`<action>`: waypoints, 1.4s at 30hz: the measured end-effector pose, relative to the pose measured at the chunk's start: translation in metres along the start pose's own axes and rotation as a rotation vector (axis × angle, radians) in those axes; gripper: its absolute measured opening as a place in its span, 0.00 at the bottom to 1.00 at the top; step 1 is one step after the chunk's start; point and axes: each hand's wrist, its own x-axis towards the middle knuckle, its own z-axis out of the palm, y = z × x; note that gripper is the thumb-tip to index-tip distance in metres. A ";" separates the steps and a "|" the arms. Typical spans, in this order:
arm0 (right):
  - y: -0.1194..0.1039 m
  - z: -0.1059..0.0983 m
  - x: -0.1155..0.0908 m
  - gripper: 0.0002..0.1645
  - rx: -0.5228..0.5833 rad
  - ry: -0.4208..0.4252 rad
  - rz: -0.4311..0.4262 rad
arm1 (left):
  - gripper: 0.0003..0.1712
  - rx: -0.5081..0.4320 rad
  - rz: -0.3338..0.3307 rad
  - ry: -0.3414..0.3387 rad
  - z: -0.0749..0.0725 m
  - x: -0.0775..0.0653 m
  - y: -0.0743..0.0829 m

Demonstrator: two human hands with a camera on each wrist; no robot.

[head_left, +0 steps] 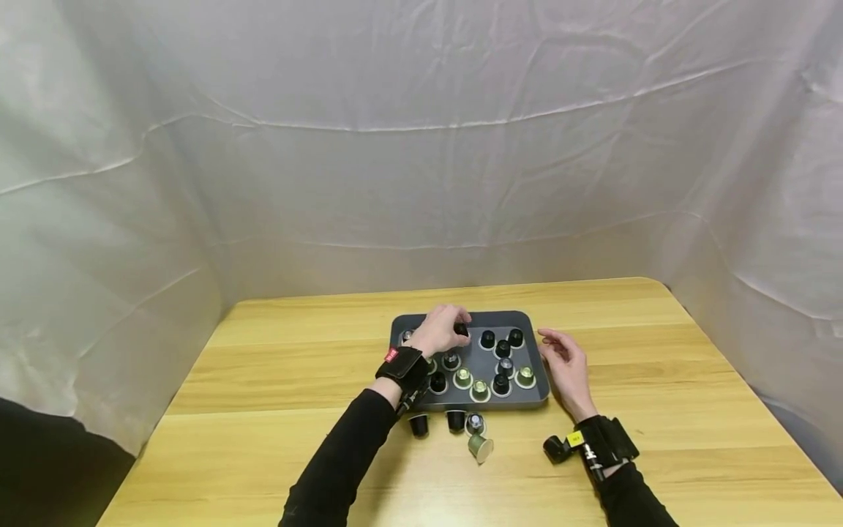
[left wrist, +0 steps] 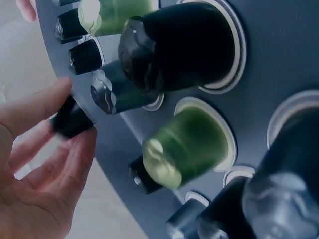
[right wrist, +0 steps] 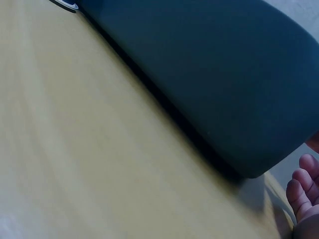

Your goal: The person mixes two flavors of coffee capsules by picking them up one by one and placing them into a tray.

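Observation:
A dark grey tray (head_left: 490,403) lies on the wooden table with several coffee capsules, black, green and grey-blue, most standing lid-down on its floor. Over the far part of the tray, my left hand (head_left: 437,333) pinches a black coffee capsule (left wrist: 73,118) between thumb and fingers, as the left wrist view shows. A green capsule (left wrist: 187,144) and a large-looking black one (left wrist: 184,47) stand close to that wrist's camera. My right hand (head_left: 568,369) is beside the tray's right edge, its fingers (right wrist: 298,194) loosely bent near the corner and holding nothing.
In front of the tray's near edge, two black capsules (head_left: 418,426), a grey-blue capsule (head_left: 475,423) and a green capsule (head_left: 478,445) are on the table (head_left: 263,380). Pale sheeting (head_left: 421,183) hangs around the table's back and sides.

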 end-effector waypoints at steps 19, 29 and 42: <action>-0.004 0.003 0.003 0.19 0.027 0.005 -0.012 | 0.37 -0.673 -0.243 0.258 -0.016 -0.115 -0.068; -0.007 0.001 0.001 0.19 0.194 -0.007 0.037 | 0.41 -0.962 -0.427 0.218 0.008 -0.132 -0.090; -0.004 0.002 0.001 0.19 0.176 0.029 0.022 | 0.37 -0.929 -0.437 0.245 0.017 -0.128 -0.087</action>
